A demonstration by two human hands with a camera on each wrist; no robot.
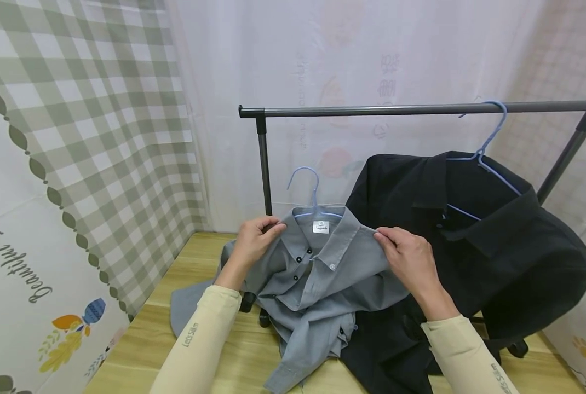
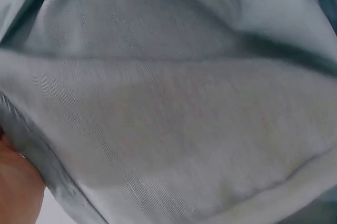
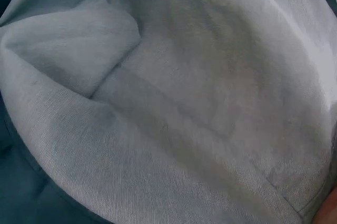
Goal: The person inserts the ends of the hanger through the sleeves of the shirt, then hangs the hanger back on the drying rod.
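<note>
A grey button-up shirt (image 1: 317, 273) hangs between my two hands in the head view, with a blue hanger (image 1: 315, 191) inside its collar and the hook standing up free of the rail. My left hand (image 1: 254, 241) pinches the shirt at one shoulder. The other shoulder is pinched by my right hand (image 1: 411, 262), thumb against fingers. A white label (image 1: 321, 227) shows inside the collar. Grey cloth (image 2: 168, 129) fills the left wrist view, with part of the hand at its left edge. In the right wrist view, the shirt's folds (image 3: 210, 103) cover nearly everything.
A dark metal rail (image 1: 352, 111) crosses behind the shirt on upright posts. From it a black shirt (image 1: 470, 235) hangs at the right on another blue hanger (image 1: 495, 131), reaching down to the wooden table (image 1: 234, 350). A checked curtain (image 1: 110, 109) stands at the left.
</note>
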